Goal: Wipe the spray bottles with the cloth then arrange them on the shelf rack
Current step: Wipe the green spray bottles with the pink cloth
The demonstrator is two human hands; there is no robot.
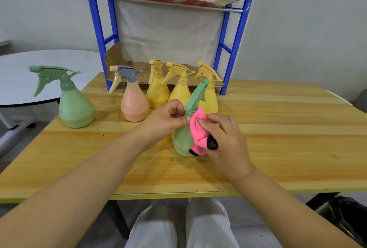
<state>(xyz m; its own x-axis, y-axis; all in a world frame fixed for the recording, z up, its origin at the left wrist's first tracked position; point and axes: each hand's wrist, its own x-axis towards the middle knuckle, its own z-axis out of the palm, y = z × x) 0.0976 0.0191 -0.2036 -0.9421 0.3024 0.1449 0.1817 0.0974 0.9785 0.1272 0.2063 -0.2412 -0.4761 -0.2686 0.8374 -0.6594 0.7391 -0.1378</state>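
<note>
**Head view: small green bottle under the cloth, in front of the shelf rack**

I see the small green spray bottle (181,140) standing on the counter (278,128), well in front of the shelf rack (240,29) and nearer to me than every other bottle. My left grip (166,118) is curled narrowly round its neck, just under the trigger head. My right grip (224,140) holds the bunched pink cloth (198,128) and presses it against the bottle's shoulder and side.

I judge the bottle to be light, stiff plastic with a smooth, sloping body that would slide out of a loose hold. The neck is the sure place to take it, and the wide base should stand steady on the rack's cardboard shelf. I cannot tell whether it holds liquid. The cloth is soft and folds readily, so it needs a full handful.

Closer to the rack stand three yellow bottles (179,92) in a row at its foot, then a peach bottle (134,104) to its front left, and a large green bottle (76,104) farther left of it.
</note>
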